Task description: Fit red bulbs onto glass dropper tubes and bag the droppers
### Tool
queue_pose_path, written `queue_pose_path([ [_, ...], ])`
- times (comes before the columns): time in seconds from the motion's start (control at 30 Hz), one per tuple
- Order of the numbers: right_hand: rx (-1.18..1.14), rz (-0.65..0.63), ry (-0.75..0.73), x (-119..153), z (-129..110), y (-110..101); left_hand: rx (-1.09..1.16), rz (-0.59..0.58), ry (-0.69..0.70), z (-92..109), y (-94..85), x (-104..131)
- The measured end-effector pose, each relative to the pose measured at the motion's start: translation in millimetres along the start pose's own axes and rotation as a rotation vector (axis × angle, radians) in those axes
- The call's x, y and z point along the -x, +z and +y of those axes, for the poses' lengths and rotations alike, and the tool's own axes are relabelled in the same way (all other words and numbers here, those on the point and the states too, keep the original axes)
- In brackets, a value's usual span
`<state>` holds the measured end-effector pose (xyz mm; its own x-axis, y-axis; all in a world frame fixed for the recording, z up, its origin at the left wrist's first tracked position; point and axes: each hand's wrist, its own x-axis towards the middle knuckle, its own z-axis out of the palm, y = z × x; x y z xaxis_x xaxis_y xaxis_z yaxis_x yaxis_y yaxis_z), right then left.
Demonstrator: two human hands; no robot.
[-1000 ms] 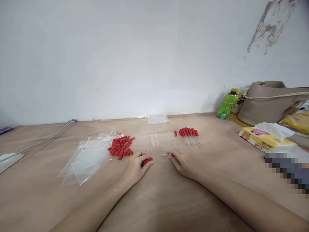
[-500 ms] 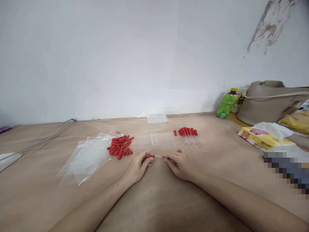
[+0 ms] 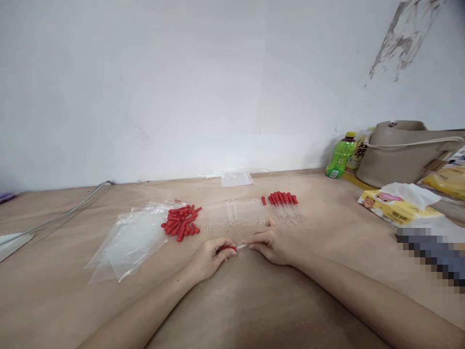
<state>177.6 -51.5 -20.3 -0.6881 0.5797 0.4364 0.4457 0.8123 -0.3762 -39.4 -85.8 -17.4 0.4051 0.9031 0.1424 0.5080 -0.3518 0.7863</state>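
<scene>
So, L grip (image 3: pixel 212 254) tight on 1 red bulb (image 3: pixel 232 248), R grip (image 3: pixel 271 244) tight on 1 clr tube (image 3: pixel 241 246)

Makeshift workroom, brown tabletop (image 3: pixel 334 223), scuffed wall (image 3: pixel 181 97), laid-out droppers (image 3: pixel 284 198), tissue box (image 3: pixel 401 208), bottle (image 3: pixel 340 157)

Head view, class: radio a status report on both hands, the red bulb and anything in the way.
Left hand gripping red bulb; right hand pinching clear tube. Tube end at bulb's mouth, insertion unclear. No obstruction seen between them.
</scene>
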Motion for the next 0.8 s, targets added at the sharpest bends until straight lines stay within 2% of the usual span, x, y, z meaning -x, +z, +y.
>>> queue_pose_path([
  [0.17, 0.2, 0.123, -0.016, 0.3, -6.2, 6.1, -0.17, 0.075, 0.03, 5.5, -1.2, -1.1],
  [0.27, 0.239, 0.164, -0.035, 0.6, -9.3, 10.5, -0.223, 0.141, 0.063, 2.2, 0.4, -1.5],
  [0.5, 0.031, 0.137, 0.024, 1.9, -3.1, 6.5, -0.091, 0.173, 0.071, -11.1, 1.9, -1.2],
  [0.67, -0.03, 0.07, 0.069, 4.2, -5.2, 0.4, -0.026, 0.151, 0.043, -8.6, -0.6, -2.6],
  [0.8, -0.017, 0.097, 0.031, 3.4, -5.0, 4.8, -0.038, 0.145, 0.045, -4.8, -0.8, -1.3],
])
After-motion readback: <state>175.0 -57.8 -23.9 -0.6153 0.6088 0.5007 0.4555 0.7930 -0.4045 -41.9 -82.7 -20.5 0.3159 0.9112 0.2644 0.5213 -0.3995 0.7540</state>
